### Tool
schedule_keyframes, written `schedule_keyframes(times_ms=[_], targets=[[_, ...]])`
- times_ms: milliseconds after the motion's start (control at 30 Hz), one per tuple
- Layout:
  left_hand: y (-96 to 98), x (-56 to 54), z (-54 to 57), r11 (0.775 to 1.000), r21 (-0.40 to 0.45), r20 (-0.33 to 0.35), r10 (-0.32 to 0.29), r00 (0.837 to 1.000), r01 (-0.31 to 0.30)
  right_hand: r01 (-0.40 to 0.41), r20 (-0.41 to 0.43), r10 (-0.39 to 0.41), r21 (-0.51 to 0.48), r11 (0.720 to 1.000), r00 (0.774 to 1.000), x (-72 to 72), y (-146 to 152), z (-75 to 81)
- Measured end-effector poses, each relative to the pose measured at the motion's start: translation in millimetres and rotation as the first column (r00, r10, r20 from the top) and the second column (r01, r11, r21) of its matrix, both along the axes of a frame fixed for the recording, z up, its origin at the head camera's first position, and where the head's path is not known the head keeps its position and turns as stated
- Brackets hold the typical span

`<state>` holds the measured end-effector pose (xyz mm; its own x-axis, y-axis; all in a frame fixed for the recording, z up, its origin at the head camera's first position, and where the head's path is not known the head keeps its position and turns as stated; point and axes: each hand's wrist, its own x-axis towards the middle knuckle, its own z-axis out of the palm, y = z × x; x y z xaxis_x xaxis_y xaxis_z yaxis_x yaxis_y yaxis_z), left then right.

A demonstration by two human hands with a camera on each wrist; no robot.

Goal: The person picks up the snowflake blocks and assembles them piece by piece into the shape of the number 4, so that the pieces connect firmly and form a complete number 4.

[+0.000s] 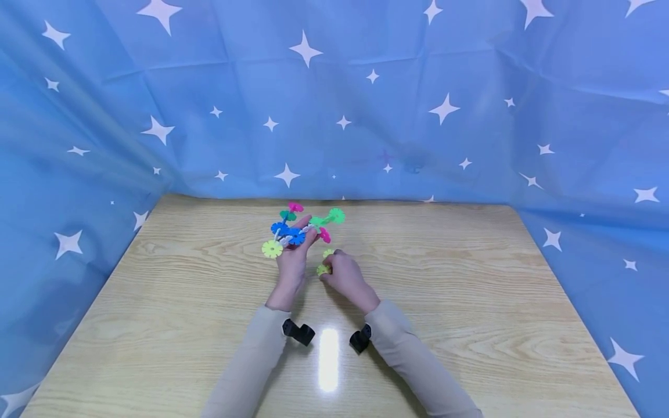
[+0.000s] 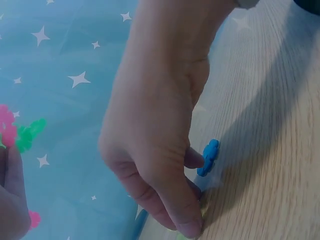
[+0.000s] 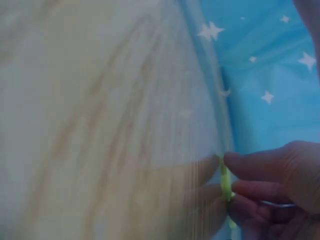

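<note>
My left hand (image 1: 292,264) holds up a cluster of linked plastic snowflake discs. Among them are blue discs (image 1: 295,235), green discs (image 1: 337,216), a pink disc (image 1: 295,206), white ones and a yellow-green disc (image 1: 272,249) at the near end. To its right, my right hand (image 1: 347,276) is low at the tabletop, with yellow-green discs (image 1: 323,270) at its fingertips. The right wrist view shows thumb and fingers pinching a thin yellow-green disc (image 3: 226,182), seen edge-on. In the left wrist view, a blue disc (image 2: 208,157) appears beyond the right hand's fingers; whether it touches the table is unclear.
The wooden table (image 1: 444,278) spreads out on both sides of the arms. A blue star-patterned cloth (image 1: 334,104) hangs along its back and sides. Small black cameras (image 1: 298,332) are strapped to both wrists. A bright light reflection (image 1: 328,360) lies between the forearms.
</note>
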<state>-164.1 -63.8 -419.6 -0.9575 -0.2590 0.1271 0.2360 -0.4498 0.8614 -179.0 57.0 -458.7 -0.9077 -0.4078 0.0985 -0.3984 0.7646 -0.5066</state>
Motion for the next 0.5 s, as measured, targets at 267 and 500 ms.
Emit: schedule_keyframes(times_ms=[267,500], targets=[[1.6,0.3,2.0,1.0,0.019,-0.019,0.017,1.0,-0.017,0.004,0.094,-0.015,0.116,0.993,0.995,-4.5,-6.3,7.9],[-0.2,0.0,2.8,1.0,-0.013,0.005,0.006,1.0,-0.006,0.028,0.154,-0.029,0.012,1.0,0.988,0.6,-1.6,10.1]])
